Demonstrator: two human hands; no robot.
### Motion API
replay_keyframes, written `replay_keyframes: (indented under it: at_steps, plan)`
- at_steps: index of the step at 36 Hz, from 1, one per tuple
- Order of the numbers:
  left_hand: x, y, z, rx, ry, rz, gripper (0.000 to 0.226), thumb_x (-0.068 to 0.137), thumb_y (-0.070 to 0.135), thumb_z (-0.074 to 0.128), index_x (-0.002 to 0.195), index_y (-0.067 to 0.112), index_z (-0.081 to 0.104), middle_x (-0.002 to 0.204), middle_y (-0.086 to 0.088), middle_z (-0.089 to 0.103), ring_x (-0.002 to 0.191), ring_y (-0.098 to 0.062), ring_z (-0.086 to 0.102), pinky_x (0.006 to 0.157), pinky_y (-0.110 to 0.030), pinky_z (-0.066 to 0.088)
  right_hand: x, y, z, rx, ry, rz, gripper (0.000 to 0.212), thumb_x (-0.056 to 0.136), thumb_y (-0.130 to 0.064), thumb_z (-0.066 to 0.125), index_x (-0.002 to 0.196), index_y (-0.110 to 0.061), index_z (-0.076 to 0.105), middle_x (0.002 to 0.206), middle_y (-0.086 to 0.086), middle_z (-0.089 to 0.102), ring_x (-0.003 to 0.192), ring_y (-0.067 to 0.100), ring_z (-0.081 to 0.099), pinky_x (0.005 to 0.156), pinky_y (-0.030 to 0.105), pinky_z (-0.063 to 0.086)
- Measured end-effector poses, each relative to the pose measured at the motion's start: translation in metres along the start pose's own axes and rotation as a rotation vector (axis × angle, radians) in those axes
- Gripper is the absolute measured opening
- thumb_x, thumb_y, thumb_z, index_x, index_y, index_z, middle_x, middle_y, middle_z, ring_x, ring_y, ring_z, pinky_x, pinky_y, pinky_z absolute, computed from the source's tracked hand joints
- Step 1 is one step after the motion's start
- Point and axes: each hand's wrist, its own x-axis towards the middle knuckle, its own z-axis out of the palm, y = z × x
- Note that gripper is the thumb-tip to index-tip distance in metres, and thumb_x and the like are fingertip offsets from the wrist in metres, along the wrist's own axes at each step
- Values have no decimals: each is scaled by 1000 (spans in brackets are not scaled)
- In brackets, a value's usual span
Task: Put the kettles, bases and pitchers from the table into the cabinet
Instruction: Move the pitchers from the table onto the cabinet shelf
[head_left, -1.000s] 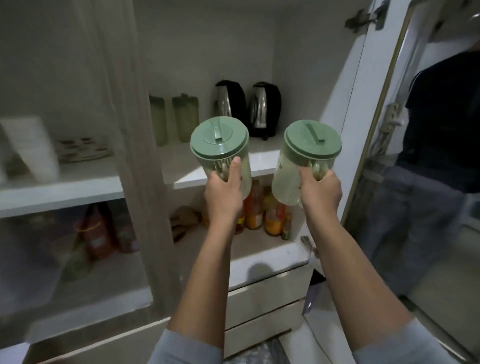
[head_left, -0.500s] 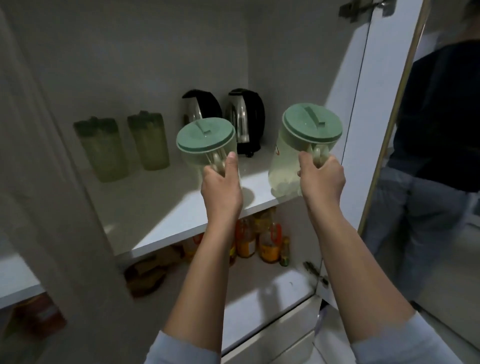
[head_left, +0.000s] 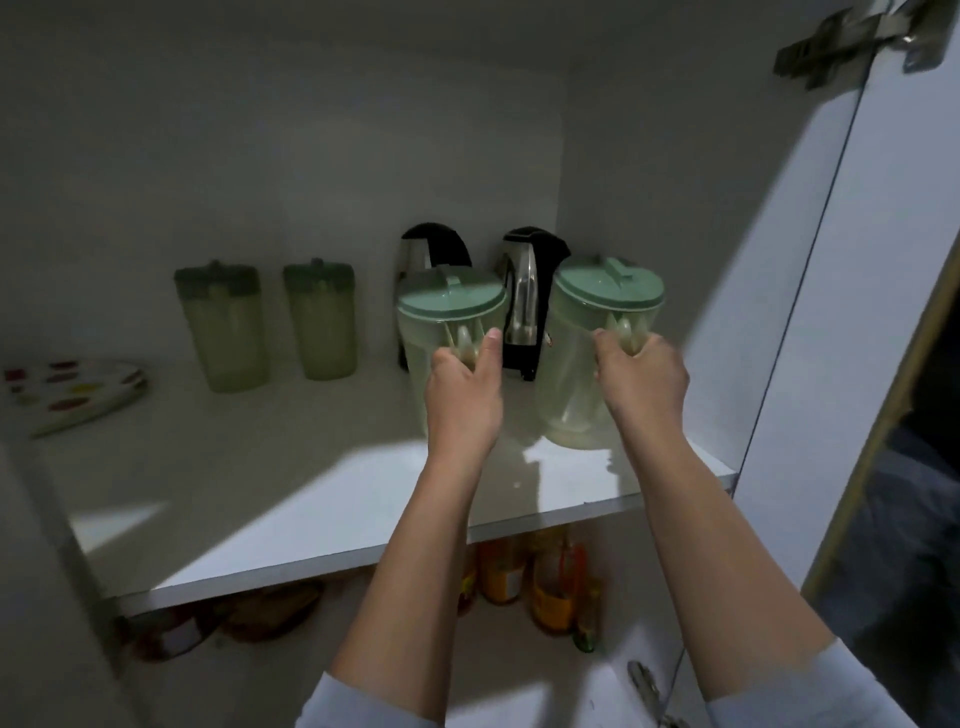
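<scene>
My left hand (head_left: 462, 400) has its fingers wrapped tight round the handle of one green-lidded pitcher (head_left: 449, 332), and my right hand (head_left: 641, 382) grips the handle of a second pitcher (head_left: 597, 332) the same way. Both stand upright, long axis vertical, lids up and handles towards me, on the cabinet's upper shelf (head_left: 311, 488), though I cannot tell whether their bases touch it. Just behind them stand two black kettles (head_left: 530, 291), and to the left, further back, two more pitchers (head_left: 270, 322) upright side by side.
</scene>
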Motion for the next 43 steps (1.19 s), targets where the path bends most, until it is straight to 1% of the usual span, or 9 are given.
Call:
replay_keyframes:
  at_steps: [3,7,15,19,23,28,31,37,43]
  plan:
    - [7,2,21,26,38,-17,43,94,50,47,100,8,50,77,4,51,67,-10,50,56,-25,37,24,6,-1,-17,-69,22,36,88,-35,54,99,-2,63,94,12,68,79,25,58,56,27,39]
    - [11,-5,42,48,72,-39,45,93,51,49,94,6,51,75,-1,53,66,-16,49,53,-27,36,46,17,-3,-52,-118,47,37,86,-36,56,97,-2,65,95,15,70,93,33,63,80,36,49]
    - [15,-7,69,55,165,-65,46,91,53,48,101,9,54,90,-4,60,82,-21,57,65,-31,40,78,36,-3,-28,-227,26,38,84,-34,57,96,0,65,96,18,70,92,37,65,82,43,54]
    - [13,-9,75,29,198,-106,36,91,58,45,86,23,49,83,3,57,84,-20,59,72,-32,43,85,44,-6,8,-265,26,37,84,-34,58,101,-2,65,99,17,70,94,35,66,84,42,53]
    - [6,-8,78,35,211,-110,42,90,64,39,87,22,47,84,4,55,78,-13,56,60,-25,38,87,49,-8,63,-297,12,35,84,-35,58,105,-7,62,103,12,69,96,32,65,88,45,53]
    - [-9,-8,80,93,257,-90,51,93,63,28,86,14,40,72,4,40,62,-8,41,54,-24,31,85,59,-10,158,-277,8,36,86,-33,60,114,-12,52,92,-2,58,81,19,54,69,28,41]
    - [-15,-11,75,127,297,-102,49,94,62,24,81,16,38,71,5,40,62,-8,40,55,-25,30,79,63,-8,224,-196,1,38,86,-31,61,116,-11,48,83,-9,53,74,14,52,64,27,36]
    - [-31,-20,54,156,349,-160,56,94,63,13,102,17,45,82,8,51,76,-9,47,65,-28,32,53,68,-7,255,-124,68,57,83,-34,59,133,-12,41,128,6,52,113,26,53,92,41,48]
    - [-56,-13,43,131,346,-181,54,97,58,12,104,16,45,80,11,48,78,-11,46,75,-28,30,29,70,-20,249,-132,130,60,86,-37,55,139,-20,33,143,4,42,125,24,47,92,35,39]
